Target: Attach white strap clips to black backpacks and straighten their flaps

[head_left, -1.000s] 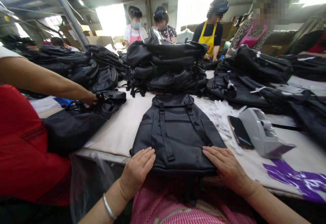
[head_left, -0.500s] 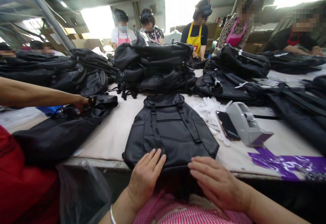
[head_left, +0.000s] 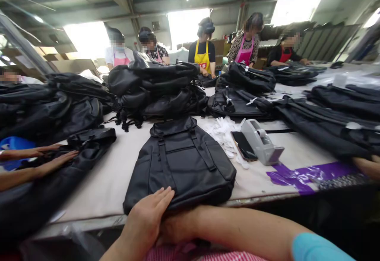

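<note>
A black backpack [head_left: 181,162] lies flat on the table [head_left: 118,174], straps up, its bottom edge toward me. My left hand [head_left: 148,215] rests palm down on the bag's near left corner, fingers stretched out. My right forearm crosses in front of me from the right, below the table edge. My right hand [head_left: 172,227] sits under the bag's near edge, mostly hidden behind my left hand, so its grip is unclear.
Right of the bag lie white paper pieces [head_left: 224,130], a phone [head_left: 243,144], a grey tape dispenser [head_left: 261,142] and purple film [head_left: 299,172]. Piles of black backpacks [head_left: 157,91] fill the back. A co-worker's hands [head_left: 56,162] press another bag at left. Several people stand beyond.
My right hand has left the top of the bag and swung left beneath its near edge. My left hand stayed on the bag. The co-worker's hands drew back along their bag. The view turned right.
</note>
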`<action>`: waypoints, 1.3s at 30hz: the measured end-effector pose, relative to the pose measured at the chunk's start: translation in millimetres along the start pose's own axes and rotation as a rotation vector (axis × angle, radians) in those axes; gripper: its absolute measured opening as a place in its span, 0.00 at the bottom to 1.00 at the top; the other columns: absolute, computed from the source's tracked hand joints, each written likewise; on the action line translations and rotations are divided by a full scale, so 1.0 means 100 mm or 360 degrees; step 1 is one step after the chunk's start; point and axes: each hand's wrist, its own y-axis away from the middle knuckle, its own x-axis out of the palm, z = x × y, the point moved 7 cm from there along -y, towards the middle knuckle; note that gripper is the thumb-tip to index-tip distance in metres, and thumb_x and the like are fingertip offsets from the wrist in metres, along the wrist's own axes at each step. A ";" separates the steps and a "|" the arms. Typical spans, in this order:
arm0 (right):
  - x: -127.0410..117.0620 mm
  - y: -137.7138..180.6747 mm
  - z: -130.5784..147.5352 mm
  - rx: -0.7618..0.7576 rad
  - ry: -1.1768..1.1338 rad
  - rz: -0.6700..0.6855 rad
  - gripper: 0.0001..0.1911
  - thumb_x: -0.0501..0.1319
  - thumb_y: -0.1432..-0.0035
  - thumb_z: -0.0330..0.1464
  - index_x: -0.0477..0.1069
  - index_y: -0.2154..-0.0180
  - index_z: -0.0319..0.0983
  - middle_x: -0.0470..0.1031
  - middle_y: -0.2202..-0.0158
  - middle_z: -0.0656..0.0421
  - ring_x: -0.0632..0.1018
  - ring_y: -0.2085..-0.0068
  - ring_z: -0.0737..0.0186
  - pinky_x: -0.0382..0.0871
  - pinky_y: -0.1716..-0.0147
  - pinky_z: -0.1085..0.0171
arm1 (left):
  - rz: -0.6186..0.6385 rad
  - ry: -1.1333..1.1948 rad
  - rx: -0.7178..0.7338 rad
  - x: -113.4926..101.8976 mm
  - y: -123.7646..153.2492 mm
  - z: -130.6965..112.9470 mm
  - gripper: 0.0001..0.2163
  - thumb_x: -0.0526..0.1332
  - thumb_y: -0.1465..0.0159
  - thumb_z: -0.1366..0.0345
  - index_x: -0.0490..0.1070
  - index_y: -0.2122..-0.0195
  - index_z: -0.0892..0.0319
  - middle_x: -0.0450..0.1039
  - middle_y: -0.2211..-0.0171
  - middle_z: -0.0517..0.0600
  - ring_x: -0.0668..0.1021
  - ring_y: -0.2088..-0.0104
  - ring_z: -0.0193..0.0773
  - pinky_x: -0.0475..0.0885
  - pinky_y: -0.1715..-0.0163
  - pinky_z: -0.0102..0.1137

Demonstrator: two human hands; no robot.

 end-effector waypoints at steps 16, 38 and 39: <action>-0.18 3.05 -0.77 0.1710 -0.0542 -0.1205 0.23 0.55 0.35 0.40 0.65 0.42 0.38 0.67 0.40 0.46 0.68 0.39 0.49 0.61 0.39 0.47 | -0.0269 0.0009 -0.0279 0.25 0.24 -0.30 0.18 0.56 0.36 0.71 0.70 0.44 0.60 0.71 0.43 0.54 0.70 0.41 0.44 0.59 0.39 0.37; -0.30 2.33 -0.86 0.1848 -0.3050 -0.1803 0.19 0.67 0.48 0.46 0.73 0.61 0.39 0.81 0.69 0.56 0.79 0.71 0.61 0.70 0.76 0.67 | -0.0451 -0.0350 -0.0577 0.57 -0.61 -0.88 0.20 0.64 0.43 0.66 0.72 0.48 0.63 0.75 0.56 0.60 0.76 0.54 0.52 0.75 0.52 0.48; -0.32 2.31 -0.86 0.1869 -0.3034 -0.1797 0.19 0.67 0.48 0.46 0.73 0.62 0.39 0.81 0.70 0.57 0.78 0.73 0.62 0.69 0.77 0.67 | -0.0453 -0.0369 -0.0588 0.56 -0.62 -0.87 0.22 0.64 0.42 0.67 0.71 0.46 0.62 0.75 0.55 0.60 0.77 0.54 0.52 0.76 0.54 0.48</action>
